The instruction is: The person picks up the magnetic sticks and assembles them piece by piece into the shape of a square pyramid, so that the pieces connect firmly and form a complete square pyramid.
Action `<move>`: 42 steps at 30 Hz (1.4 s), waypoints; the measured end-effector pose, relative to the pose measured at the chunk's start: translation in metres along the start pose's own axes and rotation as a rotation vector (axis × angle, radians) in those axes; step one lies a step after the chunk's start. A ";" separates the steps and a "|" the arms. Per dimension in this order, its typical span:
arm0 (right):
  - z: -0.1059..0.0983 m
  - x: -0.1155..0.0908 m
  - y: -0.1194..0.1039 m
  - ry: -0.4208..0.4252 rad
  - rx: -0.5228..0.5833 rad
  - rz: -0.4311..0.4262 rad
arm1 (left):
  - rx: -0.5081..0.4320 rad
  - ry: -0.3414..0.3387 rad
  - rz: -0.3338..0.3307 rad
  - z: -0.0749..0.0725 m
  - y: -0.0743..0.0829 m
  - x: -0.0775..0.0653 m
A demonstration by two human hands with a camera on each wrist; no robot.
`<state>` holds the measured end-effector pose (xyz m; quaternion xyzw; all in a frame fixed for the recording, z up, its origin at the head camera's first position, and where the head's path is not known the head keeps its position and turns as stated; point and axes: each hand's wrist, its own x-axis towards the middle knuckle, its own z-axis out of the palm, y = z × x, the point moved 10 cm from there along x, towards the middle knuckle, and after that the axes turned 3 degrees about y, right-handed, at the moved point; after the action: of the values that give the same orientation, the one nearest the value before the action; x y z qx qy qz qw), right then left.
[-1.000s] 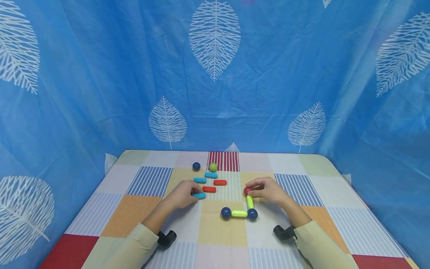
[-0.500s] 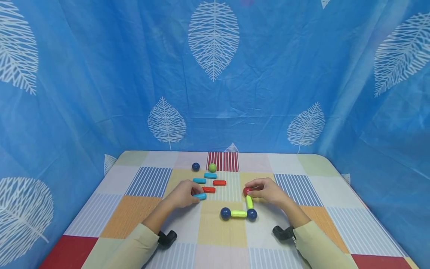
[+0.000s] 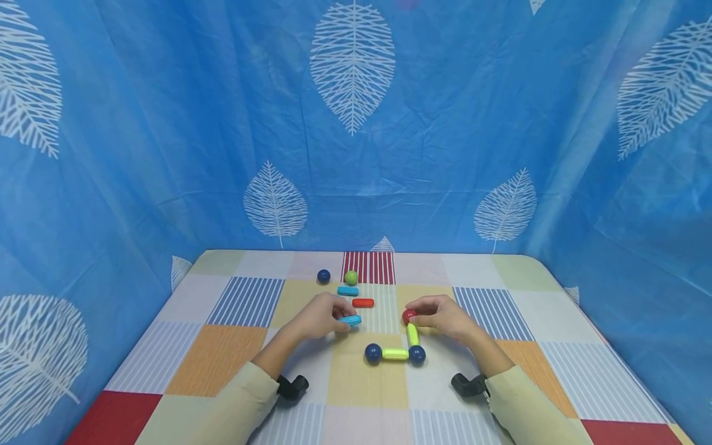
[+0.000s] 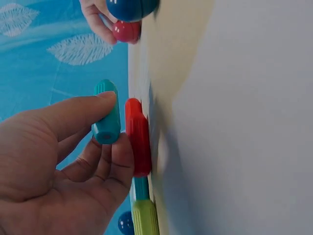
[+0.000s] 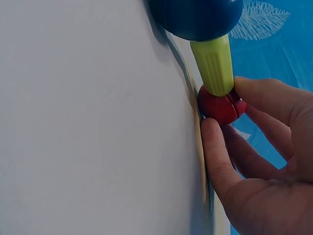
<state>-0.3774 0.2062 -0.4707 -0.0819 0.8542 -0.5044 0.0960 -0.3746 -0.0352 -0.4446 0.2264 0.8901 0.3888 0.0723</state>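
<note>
Between thumb and fingers, my left hand (image 3: 321,316) holds a light-blue toy rod (image 3: 350,320). In the left wrist view this light-blue rod (image 4: 106,112) is raised off the tabletop, beside red rods (image 4: 139,139). My right hand (image 3: 445,315) grips a red ball (image 3: 408,317) with thumb and fingers. Joined to that ball is a lime rod (image 3: 413,335), which runs to a navy ball (image 3: 417,355). From there another lime rod (image 3: 395,354) leads left to a second navy ball (image 3: 373,353), forming an L. The left hand hides some loose rods in the head view.
Farther back lie a red rod (image 3: 363,303), a light-blue rod (image 3: 347,291), a lime ball (image 3: 351,277) and a navy ball (image 3: 324,276). A patchwork cloth (image 3: 367,389) covers the table. Blue leaf-print curtains (image 3: 423,154) enclose the back and sides.
My left hand has picked up the nearest light-blue rod and carried it right, towards the red ball. My right hand stays in place on the red ball.
</note>
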 end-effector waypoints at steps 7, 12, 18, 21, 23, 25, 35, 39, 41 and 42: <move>-0.001 0.001 0.004 0.002 0.007 0.003 | 0.059 0.008 0.041 0.008 0.012 0.014; -0.001 0.000 0.002 -0.003 0.033 -0.008 | 0.050 -0.007 0.061 0.017 0.019 0.025; 0.001 -0.001 -0.001 -0.023 0.062 -0.018 | 0.026 -0.037 0.047 0.034 0.027 0.037; 0.001 -0.002 -0.003 -0.031 0.076 -0.025 | 0.010 -0.046 0.027 0.041 0.030 0.042; 0.002 -0.003 -0.003 -0.039 0.085 -0.032 | 0.006 -0.051 0.010 0.045 0.030 0.045; 0.002 -0.003 -0.003 -0.046 0.100 -0.032 | 0.010 -0.053 -0.003 0.047 0.032 0.046; 0.002 0.000 0.002 -0.045 0.112 -0.024 | 0.008 -0.049 0.005 0.054 0.037 0.056; 0.002 0.001 0.004 -0.042 0.116 -0.017 | 0.018 -0.050 0.004 0.058 0.037 0.059; 0.002 0.001 0.004 -0.045 0.115 -0.017 | 0.024 -0.052 0.008 0.060 0.037 0.060; 0.001 0.001 0.005 -0.044 0.117 -0.010 | 0.028 -0.054 0.010 0.061 0.037 0.061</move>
<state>-0.3781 0.2071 -0.4755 -0.0914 0.8204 -0.5521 0.1171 -0.3970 0.0548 -0.4562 0.2421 0.8920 0.3707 0.0911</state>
